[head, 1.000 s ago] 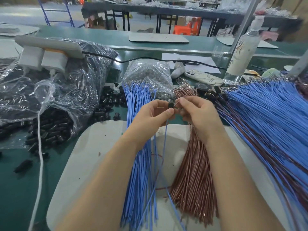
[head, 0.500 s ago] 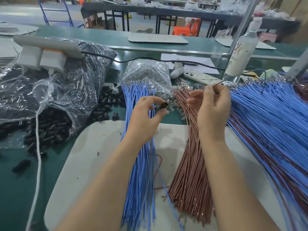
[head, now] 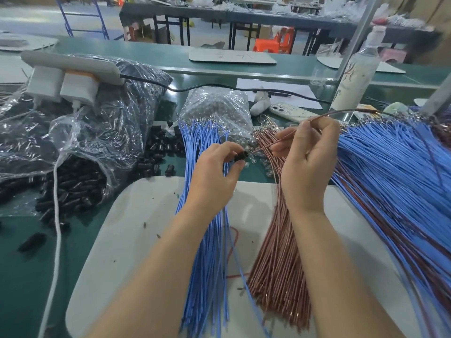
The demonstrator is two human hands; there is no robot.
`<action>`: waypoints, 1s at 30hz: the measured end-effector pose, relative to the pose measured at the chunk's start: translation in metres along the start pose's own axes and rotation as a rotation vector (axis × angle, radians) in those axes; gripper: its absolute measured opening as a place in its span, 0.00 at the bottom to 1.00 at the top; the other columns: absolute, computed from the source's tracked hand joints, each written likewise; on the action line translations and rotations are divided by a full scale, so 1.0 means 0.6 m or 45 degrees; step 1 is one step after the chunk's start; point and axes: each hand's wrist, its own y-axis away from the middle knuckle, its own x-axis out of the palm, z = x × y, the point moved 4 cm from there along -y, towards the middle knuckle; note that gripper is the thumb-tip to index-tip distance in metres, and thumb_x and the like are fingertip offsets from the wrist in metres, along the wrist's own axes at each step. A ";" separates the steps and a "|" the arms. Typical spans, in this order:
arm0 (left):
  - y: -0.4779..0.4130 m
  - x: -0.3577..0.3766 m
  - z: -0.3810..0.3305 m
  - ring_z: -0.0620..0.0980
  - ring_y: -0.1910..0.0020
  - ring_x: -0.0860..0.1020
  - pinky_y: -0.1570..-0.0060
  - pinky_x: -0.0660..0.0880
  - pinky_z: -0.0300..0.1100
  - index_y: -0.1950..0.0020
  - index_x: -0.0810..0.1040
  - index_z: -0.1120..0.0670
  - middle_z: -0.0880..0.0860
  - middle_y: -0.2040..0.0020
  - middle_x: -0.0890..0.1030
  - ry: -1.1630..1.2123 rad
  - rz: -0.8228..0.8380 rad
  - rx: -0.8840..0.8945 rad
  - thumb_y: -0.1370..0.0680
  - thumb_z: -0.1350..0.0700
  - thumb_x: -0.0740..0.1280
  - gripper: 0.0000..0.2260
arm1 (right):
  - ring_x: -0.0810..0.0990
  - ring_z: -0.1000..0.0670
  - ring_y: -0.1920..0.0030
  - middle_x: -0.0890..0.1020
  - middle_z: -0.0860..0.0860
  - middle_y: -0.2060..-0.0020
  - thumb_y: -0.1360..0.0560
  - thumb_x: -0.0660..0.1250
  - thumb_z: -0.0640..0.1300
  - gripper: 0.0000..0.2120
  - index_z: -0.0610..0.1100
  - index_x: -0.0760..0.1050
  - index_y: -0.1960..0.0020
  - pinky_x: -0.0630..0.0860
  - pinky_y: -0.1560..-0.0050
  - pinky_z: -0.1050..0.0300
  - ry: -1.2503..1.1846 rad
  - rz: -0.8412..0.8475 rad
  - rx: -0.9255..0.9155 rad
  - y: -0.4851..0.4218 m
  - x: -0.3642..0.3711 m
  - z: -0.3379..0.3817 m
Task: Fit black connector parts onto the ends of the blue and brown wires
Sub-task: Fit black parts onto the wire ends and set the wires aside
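Between the two hands, above the far edge of the white board [head: 136, 228], a black connector part [head: 241, 156] is pinched between the thumb and forefinger of the left hand [head: 212, 174], with its open end facing right. A single brown wire [head: 341, 112] meets that open end; I cannot tell whether its tip is already inside. The right hand [head: 307, 162] pinches this wire a little way back from the connector with its fingers curled. The rest of the wire arcs up and to the right, over a large heap of blue wires [head: 390, 179].

Under the left forearm lies a blue wire bundle [head: 205, 240], and beside it, under the right wrist, lies a brown wire bundle [head: 278, 252]. Both stretch across the board with their metal-tipped ends pointing away from the person. Just behind the hands sits a clear bag [head: 217, 111] of small pieces.

To the left, loose black connectors [head: 158, 147] lie on the green table [head: 24, 276], and more spill from a crumpled plastic bag [head: 80, 186]. A white power strip [head: 73, 67] rests on top of that bag, and a white cable [head: 56, 228] runs down from it toward the near edge. Beyond the right hand a phone [head: 290, 112] lies flat and a white bottle [head: 356, 76] stands upright.
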 end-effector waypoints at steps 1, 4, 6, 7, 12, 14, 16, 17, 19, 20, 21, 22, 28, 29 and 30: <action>0.000 0.001 -0.001 0.47 0.50 0.74 0.47 0.70 0.35 0.46 0.78 0.54 0.51 0.51 0.78 -0.015 0.000 0.012 0.23 0.60 0.67 0.06 | 0.80 0.50 0.69 0.80 0.47 0.65 0.18 0.54 0.40 0.05 0.46 0.64 0.52 0.78 0.66 0.52 0.028 0.018 -0.019 0.001 0.002 0.000; 0.001 0.003 -0.004 0.49 0.48 0.74 0.45 0.71 0.41 0.45 0.78 0.55 0.51 0.49 0.78 -0.079 -0.004 0.042 0.23 0.60 0.67 0.08 | 0.80 0.52 0.69 0.80 0.48 0.65 0.18 0.55 0.39 0.04 0.43 0.64 0.52 0.78 0.66 0.56 0.120 0.087 -0.083 0.005 0.008 -0.001; 0.001 0.000 -0.005 0.50 0.47 0.74 0.44 0.71 0.42 0.45 0.79 0.55 0.51 0.49 0.78 -0.101 -0.021 0.051 0.23 0.61 0.67 0.08 | 0.79 0.52 0.68 0.80 0.49 0.65 0.18 0.56 0.39 0.03 0.44 0.65 0.52 0.77 0.66 0.55 0.204 0.134 -0.129 0.006 0.011 0.000; 0.001 -0.001 -0.006 0.50 0.47 0.75 0.45 0.71 0.42 0.45 0.79 0.55 0.51 0.50 0.77 -0.102 -0.036 0.058 0.23 0.61 0.66 0.08 | 0.79 0.51 0.68 0.80 0.49 0.65 0.19 0.56 0.40 0.04 0.44 0.65 0.52 0.77 0.65 0.54 0.219 0.140 -0.133 0.006 0.011 0.000; 0.002 0.002 -0.009 0.50 0.48 0.74 0.45 0.70 0.42 0.45 0.78 0.56 0.52 0.50 0.78 -0.142 -0.021 0.071 0.23 0.60 0.66 0.08 | 0.80 0.51 0.67 0.81 0.50 0.64 0.19 0.57 0.42 0.04 0.47 0.66 0.53 0.79 0.61 0.48 0.113 0.103 -0.034 0.000 0.007 -0.003; 0.002 0.002 -0.010 0.50 0.48 0.74 0.45 0.70 0.41 0.44 0.78 0.57 0.52 0.49 0.78 -0.139 -0.029 0.078 0.23 0.60 0.66 0.08 | 0.81 0.51 0.64 0.81 0.51 0.63 0.20 0.59 0.42 0.04 0.48 0.70 0.54 0.79 0.58 0.48 0.160 0.184 0.032 0.001 0.013 -0.011; 0.002 0.001 -0.011 0.50 0.48 0.75 0.45 0.71 0.41 0.43 0.79 0.57 0.52 0.49 0.78 -0.119 -0.039 0.095 0.23 0.60 0.66 0.09 | 0.79 0.55 0.63 0.80 0.55 0.64 0.21 0.62 0.42 0.04 0.46 0.73 0.54 0.76 0.57 0.56 0.256 0.313 0.065 0.005 0.023 -0.020; 0.002 0.001 -0.011 0.50 0.48 0.75 0.45 0.71 0.41 0.43 0.79 0.57 0.52 0.49 0.78 -0.105 -0.042 0.103 0.23 0.60 0.66 0.09 | 0.78 0.57 0.63 0.79 0.57 0.64 0.22 0.64 0.42 0.04 0.46 0.74 0.55 0.74 0.58 0.62 0.303 0.369 0.063 0.009 0.028 -0.022; 0.003 0.001 -0.012 0.51 0.49 0.75 0.46 0.72 0.43 0.44 0.79 0.57 0.52 0.50 0.79 -0.092 -0.050 0.122 0.23 0.59 0.67 0.09 | 0.76 0.58 0.64 0.77 0.59 0.65 0.23 0.65 0.42 0.04 0.46 0.75 0.56 0.70 0.60 0.69 0.350 0.419 0.046 0.016 0.034 -0.023; 0.003 0.001 -0.013 0.51 0.50 0.75 0.46 0.72 0.44 0.44 0.79 0.57 0.53 0.51 0.79 -0.088 -0.060 0.132 0.23 0.59 0.67 0.08 | 0.76 0.58 0.64 0.77 0.59 0.66 0.23 0.66 0.41 0.04 0.47 0.75 0.57 0.69 0.61 0.72 0.367 0.427 0.040 0.018 0.035 -0.023; 0.003 0.000 -0.013 0.51 0.50 0.75 0.47 0.72 0.43 0.44 0.80 0.56 0.52 0.51 0.79 -0.082 -0.074 0.139 0.23 0.59 0.67 0.08 | 0.77 0.58 0.64 0.77 0.59 0.66 0.23 0.66 0.42 0.04 0.47 0.75 0.57 0.69 0.61 0.73 0.390 0.440 0.045 0.019 0.036 -0.023; 0.002 -0.001 -0.014 0.50 0.51 0.75 0.48 0.72 0.40 0.45 0.80 0.56 0.52 0.52 0.80 -0.072 -0.092 0.142 0.23 0.59 0.67 0.08 | 0.77 0.59 0.64 0.78 0.59 0.66 0.23 0.66 0.42 0.04 0.47 0.75 0.57 0.70 0.61 0.73 0.395 0.460 0.069 0.020 0.038 -0.024; 0.002 -0.009 -0.019 0.42 0.55 0.75 0.52 0.67 0.25 0.47 0.80 0.57 0.48 0.54 0.78 0.066 -0.155 0.109 0.23 0.61 0.68 0.06 | 0.80 0.53 0.59 0.83 0.53 0.61 0.20 0.63 0.46 0.06 0.51 0.78 0.50 0.78 0.58 0.61 -0.482 0.325 0.589 0.017 0.041 -0.028; 0.003 -0.006 -0.023 0.44 0.54 0.75 0.51 0.69 0.28 0.46 0.80 0.58 0.48 0.54 0.78 0.035 -0.130 0.147 0.23 0.61 0.67 0.07 | 0.80 0.55 0.59 0.83 0.53 0.61 0.20 0.62 0.46 0.07 0.50 0.79 0.52 0.77 0.59 0.63 -0.496 0.281 0.570 0.014 0.036 -0.025; 0.005 -0.004 -0.028 0.47 0.53 0.75 0.49 0.70 0.32 0.45 0.80 0.59 0.49 0.54 0.78 0.003 -0.111 0.193 0.23 0.61 0.67 0.08 | 0.80 0.56 0.59 0.84 0.54 0.62 0.20 0.62 0.45 0.08 0.49 0.80 0.53 0.76 0.59 0.64 -0.444 0.263 0.523 0.012 0.033 -0.024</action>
